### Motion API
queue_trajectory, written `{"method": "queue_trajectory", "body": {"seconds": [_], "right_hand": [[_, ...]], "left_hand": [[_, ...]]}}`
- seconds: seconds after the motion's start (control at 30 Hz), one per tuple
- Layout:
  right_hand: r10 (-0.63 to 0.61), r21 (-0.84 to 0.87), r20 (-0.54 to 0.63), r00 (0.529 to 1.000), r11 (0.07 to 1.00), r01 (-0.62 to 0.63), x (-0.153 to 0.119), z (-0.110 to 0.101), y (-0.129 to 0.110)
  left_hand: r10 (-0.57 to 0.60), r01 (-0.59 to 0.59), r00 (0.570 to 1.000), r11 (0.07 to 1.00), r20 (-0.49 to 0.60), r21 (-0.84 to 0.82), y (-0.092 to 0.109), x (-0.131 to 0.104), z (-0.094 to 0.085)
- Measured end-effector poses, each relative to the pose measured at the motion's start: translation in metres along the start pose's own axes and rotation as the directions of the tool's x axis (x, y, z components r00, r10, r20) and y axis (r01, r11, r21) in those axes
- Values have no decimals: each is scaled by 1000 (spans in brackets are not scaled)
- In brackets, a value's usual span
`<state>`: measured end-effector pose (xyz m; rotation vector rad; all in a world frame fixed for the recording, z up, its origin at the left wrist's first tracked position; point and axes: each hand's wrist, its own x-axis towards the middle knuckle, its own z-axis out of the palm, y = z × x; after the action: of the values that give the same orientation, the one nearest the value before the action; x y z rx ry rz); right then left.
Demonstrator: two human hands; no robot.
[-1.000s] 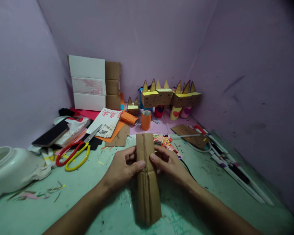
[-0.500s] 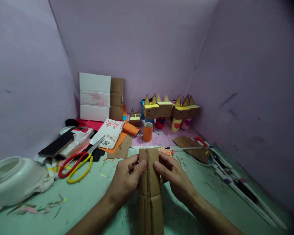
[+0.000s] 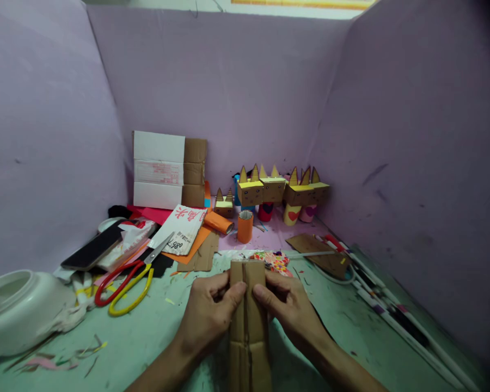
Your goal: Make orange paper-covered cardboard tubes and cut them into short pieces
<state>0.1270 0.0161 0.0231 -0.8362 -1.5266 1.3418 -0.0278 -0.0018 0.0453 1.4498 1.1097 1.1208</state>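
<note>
A long folded strip of brown cardboard point(image 3: 249, 326) points away from me, with a seam running down its middle and a crease across it. My left hand point(image 3: 210, 307) grips its left edge near the far end, thumb pressed on top by the seam. On the opposite edge my right hand point(image 3: 288, 299) holds it the same way, its thumb on the right flap. The other fingers curl round the sides and are partly hidden under the cardboard. Just beyond the strip lies a colourful patterned piece point(image 3: 271, 261), partly covered by it.
Scissors point(image 3: 136, 277) with red and yellow handles lie at left, near a white pot point(image 3: 24, 305) and a dark phone-like slab point(image 3: 93, 245). An orange tube point(image 3: 245, 227) stands behind, before cardboard cat-eared figures point(image 3: 251, 193). Pens point(image 3: 400, 318) line the right wall.
The camera view has tilted up, showing the top edge of the back wall. Both hands keep their hold on the cardboard strip, with the thumbs slightly nearer the seam.
</note>
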Motion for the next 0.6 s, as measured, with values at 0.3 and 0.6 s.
{"method": "queue_trajectory", "body": {"seconds": [0.3, 0.6], "right_hand": [[1, -74, -43, 999, 997, -5, -1, 1, -3], [144, -108, -140, 980, 981, -160, 12, -9, 23]], "left_hand": [[-9, 9, 1000, 1000, 3, 11, -5, 2, 1], [-52, 109, 980, 948, 192, -300, -28, 8, 7]]}}
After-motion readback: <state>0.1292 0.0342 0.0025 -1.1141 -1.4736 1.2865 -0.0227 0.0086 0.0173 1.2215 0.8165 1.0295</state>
